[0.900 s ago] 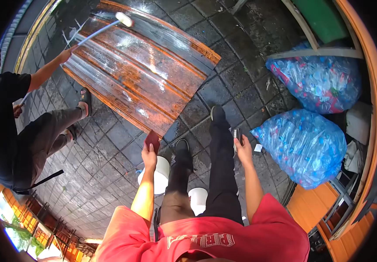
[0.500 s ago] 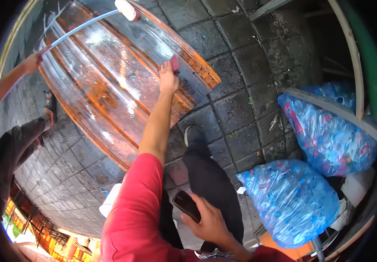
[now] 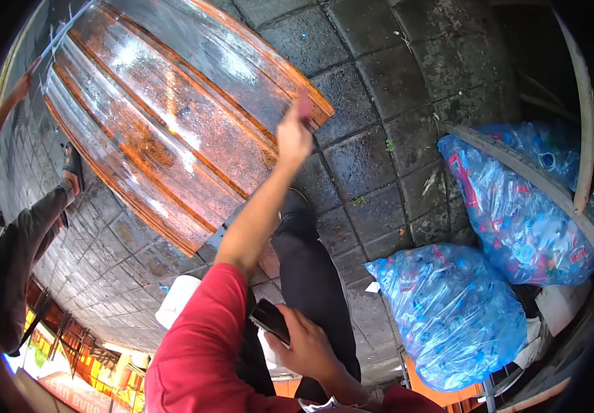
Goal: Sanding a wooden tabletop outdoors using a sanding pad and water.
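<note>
My left hand (image 3: 294, 136) grips a dull-red flat pad (image 3: 304, 104) at the corner of a wet, ribbed orange-and-grey panel (image 3: 166, 113), whose slickness could make it slip, while my right hand (image 3: 307, 347), well apart, clasps a black oblong object (image 3: 270, 321).

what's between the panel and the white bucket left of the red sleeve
In the head view, only paving lies between the panel and the bucket.

panel (image 3: 159, 124) on paving (image 3: 407, 76), front-left | bucket (image 3: 177, 301) near panel's closer end | two bags (image 3: 452, 316) right
</note>
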Tool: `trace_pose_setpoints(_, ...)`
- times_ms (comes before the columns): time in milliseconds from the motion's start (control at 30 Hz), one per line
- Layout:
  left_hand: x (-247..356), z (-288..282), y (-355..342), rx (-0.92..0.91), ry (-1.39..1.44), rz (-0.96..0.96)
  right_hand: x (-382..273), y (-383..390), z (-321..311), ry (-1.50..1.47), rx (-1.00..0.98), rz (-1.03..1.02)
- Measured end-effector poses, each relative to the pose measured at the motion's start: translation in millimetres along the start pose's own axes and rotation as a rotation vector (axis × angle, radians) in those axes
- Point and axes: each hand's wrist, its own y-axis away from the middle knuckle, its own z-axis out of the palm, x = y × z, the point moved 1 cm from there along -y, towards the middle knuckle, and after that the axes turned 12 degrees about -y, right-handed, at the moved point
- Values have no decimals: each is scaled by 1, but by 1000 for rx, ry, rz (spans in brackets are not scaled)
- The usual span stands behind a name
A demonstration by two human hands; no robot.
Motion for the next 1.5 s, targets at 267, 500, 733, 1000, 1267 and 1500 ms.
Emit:
trace_pose_setpoints(267,-60,38,-44,-419,-964,358,10,-1,-7,156,-138,94)
trace_pose_setpoints(500,-47,29,24,-654,-197,129,36,-8,-4,346,-174,110)
trace_pose_setpoints(733,-60,-166,60,-422,1240,-457,23,-23,-19,381,-2,-6)
trace_pose_setpoints(1000,-229,-261,115,102,755,-405,33,-177,-29,888,-303,-185)
trace_pose_setpoints(1267,-309,-237,186,297,-665,26,48,-313,42,1294,-559,-397)
trace_pose_setpoints(1500,-326,-161,201,-206,-901,73,68,-317,45,1030,-940,-270)
